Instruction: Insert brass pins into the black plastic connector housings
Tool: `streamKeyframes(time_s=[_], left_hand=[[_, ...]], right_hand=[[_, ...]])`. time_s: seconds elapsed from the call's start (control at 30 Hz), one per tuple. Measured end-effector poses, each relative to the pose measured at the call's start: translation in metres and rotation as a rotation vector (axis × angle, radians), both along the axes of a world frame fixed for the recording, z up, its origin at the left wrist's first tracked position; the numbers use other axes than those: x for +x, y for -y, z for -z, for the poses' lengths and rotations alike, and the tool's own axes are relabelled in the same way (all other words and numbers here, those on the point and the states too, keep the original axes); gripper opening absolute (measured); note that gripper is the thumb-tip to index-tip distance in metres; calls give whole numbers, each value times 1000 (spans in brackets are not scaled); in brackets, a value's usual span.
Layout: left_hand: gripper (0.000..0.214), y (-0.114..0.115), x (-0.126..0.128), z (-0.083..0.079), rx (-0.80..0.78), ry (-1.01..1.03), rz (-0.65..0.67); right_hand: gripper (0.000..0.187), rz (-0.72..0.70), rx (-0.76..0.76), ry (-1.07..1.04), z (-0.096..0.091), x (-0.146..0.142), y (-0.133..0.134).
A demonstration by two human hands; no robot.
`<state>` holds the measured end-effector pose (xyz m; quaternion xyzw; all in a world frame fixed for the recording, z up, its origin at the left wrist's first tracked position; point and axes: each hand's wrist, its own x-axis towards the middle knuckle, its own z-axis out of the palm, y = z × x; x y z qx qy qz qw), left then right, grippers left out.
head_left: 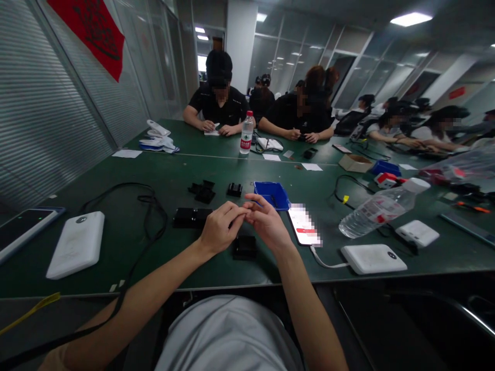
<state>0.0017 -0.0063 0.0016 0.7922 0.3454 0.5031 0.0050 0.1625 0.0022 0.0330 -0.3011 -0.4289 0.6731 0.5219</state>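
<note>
My left hand (223,225) and my right hand (267,220) meet fingertip to fingertip above the green table (127,237). Both are closed in a pinch, and whatever lies between the fingertips is hidden or too small to name. Below them sits a square black plastic part (245,247). A long black block (189,217) lies just left of my left hand. Farther back are a small black part (234,189) and several thin black pieces (201,190). Behind my right hand stands a blue tray (270,193) with something dark inside.
A lit phone (304,225) is cabled to a white power bank (373,258) at right. Near them a water bottle (382,208) lies tilted. Another white power bank (77,245) and a black cable (145,206) are at left. Co-workers sit across the table behind an upright bottle (246,134).
</note>
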Motion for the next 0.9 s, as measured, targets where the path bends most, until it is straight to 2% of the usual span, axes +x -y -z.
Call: streamKeyframes(time_s=[0.33,0.73,0.9], left_hand=[[16,0,-1,-1,0,41,-41],[15,0,1,0,-64,-9,-7],[16,0,1,2,-112,-87,49]], right_hand=[[31,133,186,265,7,2,4],[17,321,319,421,20,9,18],[10,372,396,531,22,13,20]])
